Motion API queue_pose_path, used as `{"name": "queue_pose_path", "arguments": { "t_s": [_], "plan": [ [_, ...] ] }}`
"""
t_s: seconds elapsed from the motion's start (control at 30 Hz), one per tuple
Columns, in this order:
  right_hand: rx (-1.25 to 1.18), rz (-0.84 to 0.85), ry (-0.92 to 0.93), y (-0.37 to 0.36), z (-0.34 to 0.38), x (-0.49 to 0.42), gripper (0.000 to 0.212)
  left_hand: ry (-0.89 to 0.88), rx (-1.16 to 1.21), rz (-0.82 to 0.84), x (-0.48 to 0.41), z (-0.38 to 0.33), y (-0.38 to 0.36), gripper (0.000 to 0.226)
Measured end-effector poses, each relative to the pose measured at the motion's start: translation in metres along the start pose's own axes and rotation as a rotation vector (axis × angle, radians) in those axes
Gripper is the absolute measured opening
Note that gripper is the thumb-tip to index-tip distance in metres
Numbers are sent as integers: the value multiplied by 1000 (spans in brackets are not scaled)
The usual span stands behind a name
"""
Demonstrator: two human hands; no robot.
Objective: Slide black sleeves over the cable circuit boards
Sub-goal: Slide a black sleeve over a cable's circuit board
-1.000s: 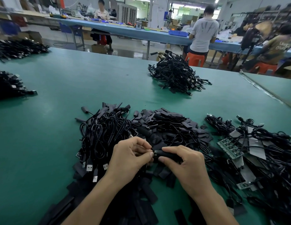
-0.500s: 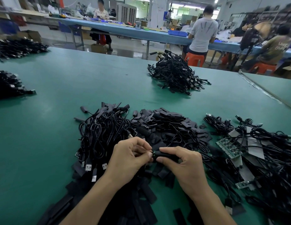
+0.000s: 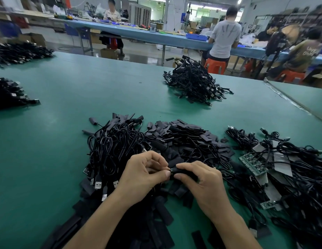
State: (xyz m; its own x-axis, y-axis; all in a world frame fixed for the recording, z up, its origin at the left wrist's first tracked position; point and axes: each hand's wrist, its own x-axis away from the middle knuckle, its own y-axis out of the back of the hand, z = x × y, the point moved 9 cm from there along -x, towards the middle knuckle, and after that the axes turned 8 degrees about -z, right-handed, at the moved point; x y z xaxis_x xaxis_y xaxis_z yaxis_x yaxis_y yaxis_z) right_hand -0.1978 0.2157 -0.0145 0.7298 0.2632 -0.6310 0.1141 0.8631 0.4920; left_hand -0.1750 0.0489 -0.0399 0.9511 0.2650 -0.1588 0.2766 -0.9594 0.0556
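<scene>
Mid-fit, judged. Grasped in right hand: one black tubular sleeve, just in front of the heap of loose flat black sleeves. Pinched in left hand: cable end at its mouth. Apparently sleeved: coiled black cables left of that heap. Outstanding: bare green circuit boards right of it.

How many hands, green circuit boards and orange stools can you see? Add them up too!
Hands: 2, the left hand and the right hand, both holding one black sleeve
Green circuit boards plainly showing: 2
Orange stools: 2
Total: 6
</scene>
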Motion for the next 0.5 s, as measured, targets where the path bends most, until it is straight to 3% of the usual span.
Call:
{"name": "queue_pose_path", "arguments": {
  "t_s": [0.23, 0.33, 0.5],
  "plan": [
    [-151, 64, -181, -5, -18, 1, 17, -55, -28, 59, 1, -5, -5, 19],
    [-134, 60, -126, -4, -12, 1, 17, -39, 6, 63, 0, -4, -5, 17],
    [-55, 5, -3, 1, 4, -1, 38, 9, 66, 60, -1, 0, -5, 18]
  ]
}}
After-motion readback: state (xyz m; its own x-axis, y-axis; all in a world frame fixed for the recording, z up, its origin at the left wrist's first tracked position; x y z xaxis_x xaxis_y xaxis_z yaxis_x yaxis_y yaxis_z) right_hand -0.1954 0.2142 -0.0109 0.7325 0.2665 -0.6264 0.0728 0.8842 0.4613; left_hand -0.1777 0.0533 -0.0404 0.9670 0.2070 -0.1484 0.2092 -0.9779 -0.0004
